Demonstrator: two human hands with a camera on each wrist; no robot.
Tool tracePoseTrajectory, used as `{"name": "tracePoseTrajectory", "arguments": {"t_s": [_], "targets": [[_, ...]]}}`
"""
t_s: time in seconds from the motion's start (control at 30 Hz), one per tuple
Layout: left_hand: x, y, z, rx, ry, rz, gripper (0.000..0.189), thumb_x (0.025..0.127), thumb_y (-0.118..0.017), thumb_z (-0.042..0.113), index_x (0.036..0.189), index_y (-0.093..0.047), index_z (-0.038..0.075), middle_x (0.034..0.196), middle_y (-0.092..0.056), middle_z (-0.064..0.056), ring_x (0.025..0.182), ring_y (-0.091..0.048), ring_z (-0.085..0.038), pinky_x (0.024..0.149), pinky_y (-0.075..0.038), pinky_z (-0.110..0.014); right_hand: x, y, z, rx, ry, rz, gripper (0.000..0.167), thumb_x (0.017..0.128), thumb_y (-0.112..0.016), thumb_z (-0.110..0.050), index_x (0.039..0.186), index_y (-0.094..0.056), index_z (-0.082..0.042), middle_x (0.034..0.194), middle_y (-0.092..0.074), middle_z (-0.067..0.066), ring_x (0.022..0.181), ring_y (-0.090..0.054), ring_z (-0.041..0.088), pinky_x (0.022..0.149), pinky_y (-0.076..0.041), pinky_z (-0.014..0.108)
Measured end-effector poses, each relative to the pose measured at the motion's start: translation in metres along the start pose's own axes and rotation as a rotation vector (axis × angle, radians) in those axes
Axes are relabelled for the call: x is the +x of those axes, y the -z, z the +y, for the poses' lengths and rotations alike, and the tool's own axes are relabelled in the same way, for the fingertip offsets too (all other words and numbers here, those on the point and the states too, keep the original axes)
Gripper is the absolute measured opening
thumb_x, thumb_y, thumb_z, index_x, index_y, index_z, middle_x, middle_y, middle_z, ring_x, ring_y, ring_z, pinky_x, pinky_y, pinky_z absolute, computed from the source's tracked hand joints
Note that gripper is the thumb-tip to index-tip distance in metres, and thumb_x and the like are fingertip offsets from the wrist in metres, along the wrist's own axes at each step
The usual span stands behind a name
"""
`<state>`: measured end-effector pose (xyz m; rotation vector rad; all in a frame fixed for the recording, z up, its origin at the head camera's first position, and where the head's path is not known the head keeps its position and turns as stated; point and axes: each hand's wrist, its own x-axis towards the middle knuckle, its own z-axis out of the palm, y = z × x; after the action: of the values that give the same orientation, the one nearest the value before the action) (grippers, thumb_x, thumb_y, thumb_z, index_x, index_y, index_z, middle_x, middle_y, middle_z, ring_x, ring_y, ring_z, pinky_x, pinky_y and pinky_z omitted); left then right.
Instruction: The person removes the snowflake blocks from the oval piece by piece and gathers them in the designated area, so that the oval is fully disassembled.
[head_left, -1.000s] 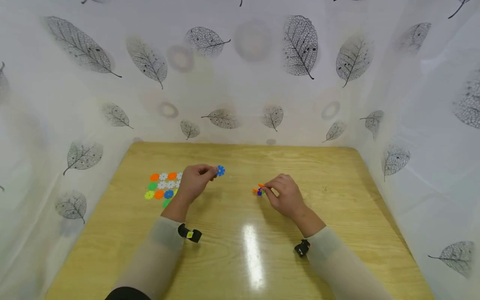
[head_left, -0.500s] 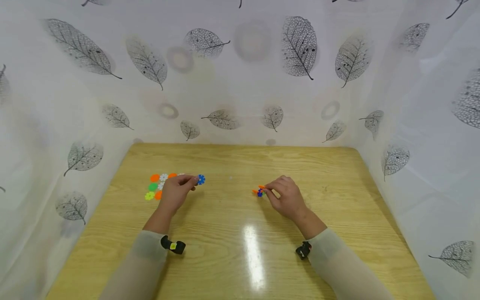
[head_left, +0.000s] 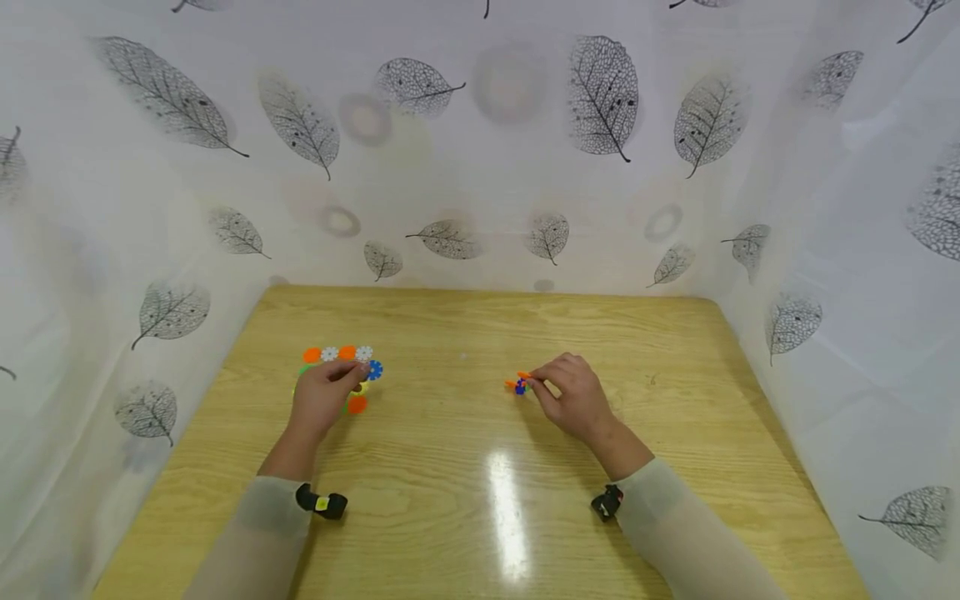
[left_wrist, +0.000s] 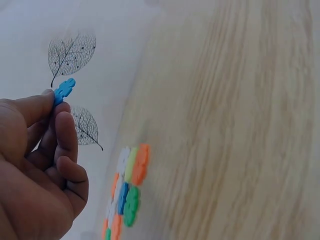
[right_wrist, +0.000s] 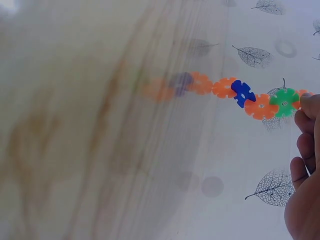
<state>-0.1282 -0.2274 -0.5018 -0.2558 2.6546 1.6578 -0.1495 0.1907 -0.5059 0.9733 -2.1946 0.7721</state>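
My left hand (head_left: 318,400) pinches a blue snowflake disc (head_left: 375,370) between thumb and index finger, over the right part of the laid-out discs. In the left wrist view the blue disc (left_wrist: 64,91) shows nearly edge-on, its notches visible. Towards the middle of the table, my right hand (head_left: 576,392) pinches the end of a short chain of joined snowflake discs (head_left: 521,386). From the right wrist, the chain reads orange, blue (right_wrist: 243,94), orange, green (right_wrist: 284,103) and orange, the last partly hidden by the thumb. Its reflection shows on the glossy tabletop.
Rows of flat snowflake discs in orange (head_left: 312,356), white (head_left: 363,353), green and yellow lie at the table's left, partly covered by my left hand. The wooden table (head_left: 450,483) meets leaf-print curtains (head_left: 480,167) at the back and sides.
My left hand has carried the blue disc leftward and slightly nearer, from mid-table to over the laid-out discs. The right hand has stayed in place with the chain.
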Motion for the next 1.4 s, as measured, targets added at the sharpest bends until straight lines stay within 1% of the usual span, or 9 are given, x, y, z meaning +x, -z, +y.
{"name": "tracePoseTrajectory", "arguments": {"t_s": [0.2,0.4,0.63,0.83,1.03,1.1,1.2,1.3,1.4], "targets": [[-0.005,0.009,-0.010,0.010,0.008,0.024,0.049,0.097,-0.071,0.050,0.118,-0.077,0.006,0.107,-0.076,-0.007,0.093,-0.068,-0.020,0.077,-0.057,-0.031,0.000,0.000,-0.001,0.010,0.003,0.006,0.010,0.081,-0.086,-0.005,0.088,-0.078,-0.005,0.083,-0.075,0.005,0.075,-0.066,0.024,0.070,-0.053,0.044],[-0.009,0.019,-0.021,0.031,0.033,0.031,0.052,0.097,-0.071,0.049,0.122,-0.075,0.004,0.110,-0.077,-0.010,0.095,-0.072,-0.020,0.078,-0.056,-0.026,0.000,0.001,-0.001,0.009,0.002,0.001,0.011,0.080,-0.087,-0.005,0.088,-0.079,-0.005,0.083,-0.076,0.005,0.075,-0.066,0.023,0.071,-0.053,0.044],[-0.016,0.028,-0.030,0.067,0.073,0.053,0.058,0.096,-0.071,0.053,0.125,-0.074,0.003,0.113,-0.076,-0.010,0.093,-0.067,-0.010,0.076,-0.053,-0.021,0.000,-0.001,-0.002,0.008,0.010,0.001,0.014,0.078,-0.088,-0.004,0.088,-0.079,-0.005,0.084,-0.075,0.005,0.076,-0.066,0.024,0.071,-0.053,0.044],[-0.020,0.033,-0.036,0.040,0.103,0.058,0.057,0.096,-0.072,0.050,0.124,-0.073,0.001,0.107,-0.076,-0.010,0.092,-0.067,-0.012,0.078,-0.053,-0.021,0.000,-0.001,-0.003,0.015,-0.005,0.002,0.012,0.080,-0.087,-0.006,0.089,-0.078,-0.005,0.084,-0.075,0.004,0.077,-0.066,0.024,0.070,-0.052,0.043],[-0.022,0.037,-0.043,0.107,0.145,0.088,0.053,0.097,-0.072,0.047,0.123,-0.074,0.001,0.100,-0.077,-0.007,0.091,-0.067,-0.015,0.077,-0.051,-0.020,0.000,-0.001,-0.003,0.018,-0.004,0.003,0.012,0.082,-0.087,-0.008,0.090,-0.078,-0.007,0.084,-0.075,0.004,0.077,-0.066,0.023,0.070,-0.052,0.043],[-0.023,0.039,-0.045,0.126,0.151,0.104,0.050,0.098,-0.072,0.044,0.123,-0.074,0.000,0.102,-0.077,-0.010,0.093,-0.068,-0.019,0.079,-0.051,-0.023,-0.001,-0.001,-0.003,0.020,0.002,0.007,0.012,0.081,-0.087,-0.007,0.090,-0.078,-0.007,0.084,-0.075,0.003,0.077,-0.066,0.022,0.070,-0.052,0.043],[-0.024,0.043,-0.048,0.153,0.160,0.125,0.051,0.099,-0.071,0.044,0.124,-0.073,-0.001,0.112,-0.075,-0.015,0.104,-0.066,-0.027,0.088,-0.052,-0.033,-0.001,-0.002,-0.002,0.022,0.011,0.014,0.014,0.080,-0.087,-0.006,0.090,-0.078,-0.006,0.084,-0.075,0.004,0.076,-0.066,0.023,0.071,-0.053,0.044],[-0.025,0.047,-0.051,0.168,0.161,0.129,0.054,0.099,-0.070,0.045,0.125,-0.072,-0.003,0.123,-0.070,-0.022,0.115,-0.062,-0.036,0.097,-0.049,-0.046,-0.001,-0.001,-0.002,0.023,0.009,0.010,0.013,0.081,-0.087,-0.006,0.090,-0.078,-0.006,0.084,-0.075,0.004,0.076,-0.066,0.023,0.072,-0.053,0.045],[-0.026,0.050,-0.052,0.192,0.164,0.125,0.056,0.099,-0.070,0.045,0.124,-0.072,-0.005,0.127,-0.068,-0.025,0.120,-0.060,-0.040,0.102,-0.047,-0.053,-0.001,-0.001,-0.001,0.022,0.003,0.002,0.011,0.083,-0.086,-0.007,0.091,-0.078,-0.006,0.084,-0.075,0.004,0.077,-0.066,0.023,0.072,-0.053,0.044]]}}
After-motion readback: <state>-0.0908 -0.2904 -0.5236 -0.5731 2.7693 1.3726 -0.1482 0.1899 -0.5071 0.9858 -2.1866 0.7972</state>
